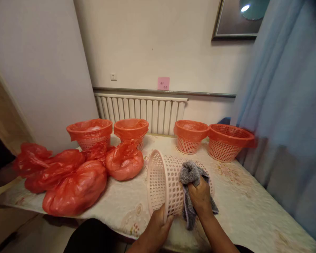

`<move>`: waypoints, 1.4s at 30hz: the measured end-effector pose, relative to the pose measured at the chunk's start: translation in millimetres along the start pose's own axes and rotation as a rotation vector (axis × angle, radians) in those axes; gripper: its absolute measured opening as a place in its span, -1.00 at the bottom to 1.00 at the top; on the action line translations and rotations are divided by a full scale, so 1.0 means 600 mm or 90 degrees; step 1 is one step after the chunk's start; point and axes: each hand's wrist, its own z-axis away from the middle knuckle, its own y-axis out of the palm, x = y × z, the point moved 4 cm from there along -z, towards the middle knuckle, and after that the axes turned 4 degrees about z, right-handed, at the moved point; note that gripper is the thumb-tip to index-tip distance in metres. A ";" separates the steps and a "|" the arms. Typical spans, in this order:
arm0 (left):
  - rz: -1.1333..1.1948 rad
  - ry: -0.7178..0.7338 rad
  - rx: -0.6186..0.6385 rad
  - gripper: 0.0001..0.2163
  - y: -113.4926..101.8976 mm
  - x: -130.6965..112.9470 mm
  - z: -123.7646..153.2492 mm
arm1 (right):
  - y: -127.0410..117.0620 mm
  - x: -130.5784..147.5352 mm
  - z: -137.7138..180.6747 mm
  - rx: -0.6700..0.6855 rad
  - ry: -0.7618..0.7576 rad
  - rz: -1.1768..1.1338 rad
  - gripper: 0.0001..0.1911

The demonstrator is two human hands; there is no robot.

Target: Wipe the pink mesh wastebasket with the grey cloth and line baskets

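Note:
A pale pink perforated plastic basket lies on its side on the table, its open mouth facing left. My left hand grips the lower rim of the basket. My right hand presses a grey cloth against the outer wall of the basket; the cloth hangs down past my wrist.
Several similar baskets lined with red plastic bags stand in a row at the table's far side. Tied, filled red bags lie at the left. A white radiator is behind, a blue curtain at the right.

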 end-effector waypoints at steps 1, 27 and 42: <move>0.018 -0.009 -0.020 -0.71 -0.001 -0.008 -0.008 | 0.000 -0.004 0.002 -0.006 0.003 0.006 -0.67; 0.064 -0.087 -0.095 -0.67 -0.048 -0.027 -0.079 | 0.015 -0.070 0.000 -0.135 0.131 0.064 -0.56; 0.025 -0.001 -0.021 -0.64 -0.025 -0.009 -0.032 | 0.021 0.084 0.063 0.001 -0.257 -0.104 -0.54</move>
